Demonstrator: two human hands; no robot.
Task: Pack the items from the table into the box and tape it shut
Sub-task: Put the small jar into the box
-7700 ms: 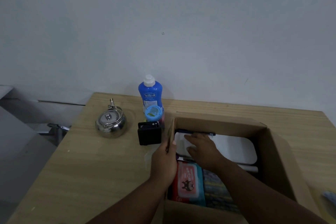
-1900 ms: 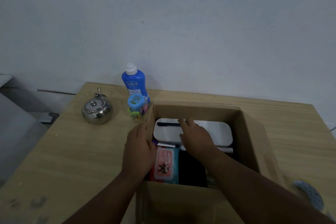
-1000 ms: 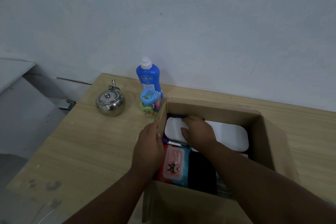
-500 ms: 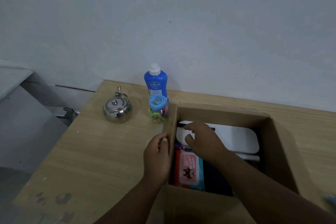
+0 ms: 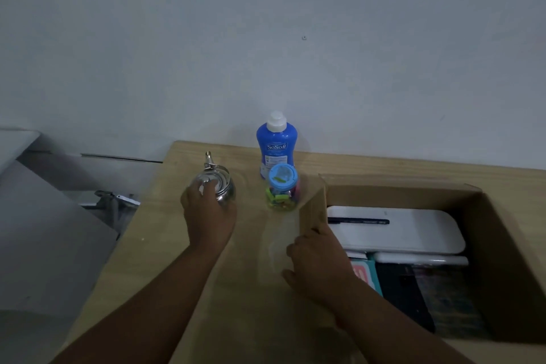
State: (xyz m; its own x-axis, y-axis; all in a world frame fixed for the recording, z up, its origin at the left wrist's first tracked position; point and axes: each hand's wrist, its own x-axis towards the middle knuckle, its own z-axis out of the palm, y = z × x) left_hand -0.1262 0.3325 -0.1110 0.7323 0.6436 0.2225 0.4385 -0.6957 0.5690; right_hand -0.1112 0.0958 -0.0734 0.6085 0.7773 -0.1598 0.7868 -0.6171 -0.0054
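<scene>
The open cardboard box (image 5: 399,190) stands on the right of the wooden table (image 5: 165,245). Inside lie a white case (image 5: 413,235) with a black pen (image 5: 359,221) on it, a pink wipes pack (image 5: 363,273) and dark items. My right hand (image 5: 320,263) grips the box's left wall. My left hand (image 5: 208,213) is closed around a small steel kettle (image 5: 220,183) left of the box. A blue SoSoft bottle (image 5: 276,145) and a clear jar with a blue lid (image 5: 282,188) stand between the kettle and the box.
A pale wall rises right behind the table. Left of the table edge, lower down, are grey surfaces and a metal fitting (image 5: 115,198).
My left hand left the box wall and reached left to the kettle, closing on it. My right hand came out of the box and now holds its left wall.
</scene>
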